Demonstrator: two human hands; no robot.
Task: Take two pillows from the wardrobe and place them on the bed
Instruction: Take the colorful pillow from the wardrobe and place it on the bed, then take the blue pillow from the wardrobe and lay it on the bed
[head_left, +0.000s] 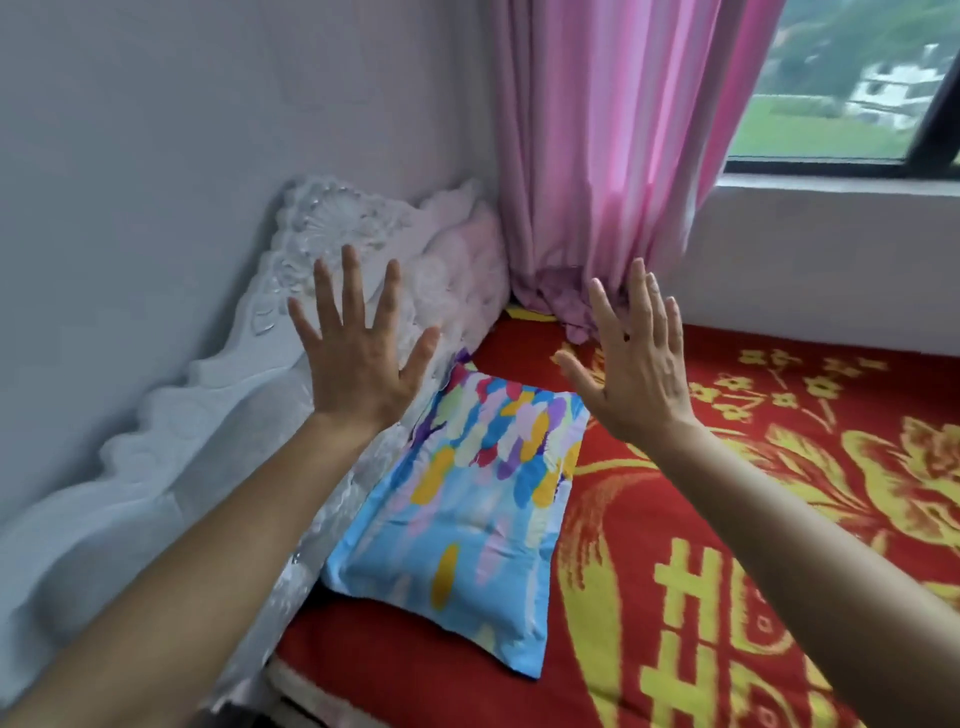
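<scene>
One pillow (467, 493) in a light blue cover with colourful brush marks lies flat on the bed (727, 519), close to the headboard. The bed wears a red blanket with a yellow flower pattern. My left hand (358, 353) is raised above the pillow's far left corner, fingers spread, holding nothing. My right hand (628, 364) hovers above its far right corner, also spread and empty. Neither hand touches the pillow. No second pillow and no wardrobe are in view.
A white carved headboard (208, 415) under clear plastic runs along the left wall. A pink curtain (613, 156) hangs in the corner, its hem bunched on the bed. A window (841, 88) and its sill are at the right.
</scene>
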